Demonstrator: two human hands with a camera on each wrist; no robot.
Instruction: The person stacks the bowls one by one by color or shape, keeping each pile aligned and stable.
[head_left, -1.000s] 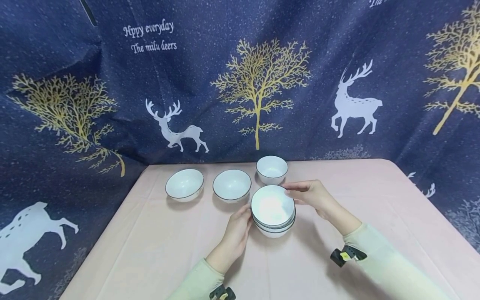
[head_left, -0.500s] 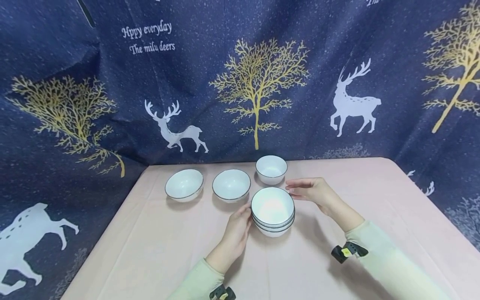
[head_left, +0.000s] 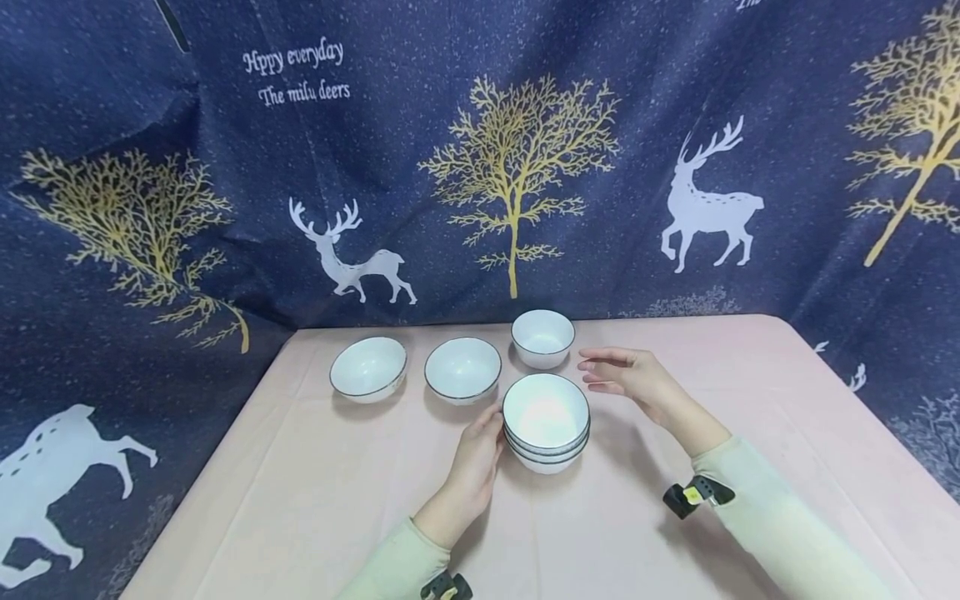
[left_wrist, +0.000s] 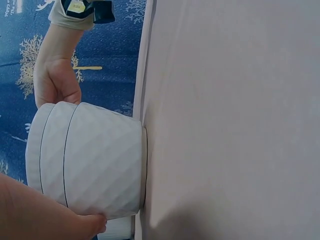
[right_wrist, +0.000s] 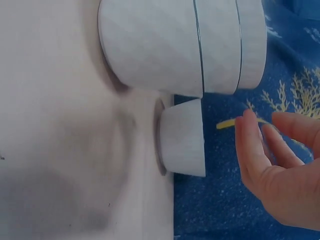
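Observation:
A stack of three white bowls (head_left: 546, 425) with dark rims stands upright on the table near the middle, its faceted outer walls (left_wrist: 107, 155) showing in the left wrist view. My left hand (head_left: 471, 471) holds the stack by its left side, with fingers against the wall and part of them hidden behind it. To the right of the stack, my right hand (head_left: 637, 382) hovers apart from it. Its fingers (right_wrist: 255, 150) are spread and loosely bent, with nothing between them. A smaller white bowl (head_left: 543, 340) stands just behind the stack, near my right fingertips but not touched.
Two more white bowls stand in a row to the left, a middle bowl (head_left: 462, 372) and a far-left bowl (head_left: 368, 370). The table (head_left: 300, 500) has a pale pink cover. A dark blue cloth (head_left: 450, 208) printed with deer and trees hangs behind it.
My right hand has let go of the top bowl and drawn away to the right. The top bowl has settled lower into the stack. My left hand has stayed on the stack.

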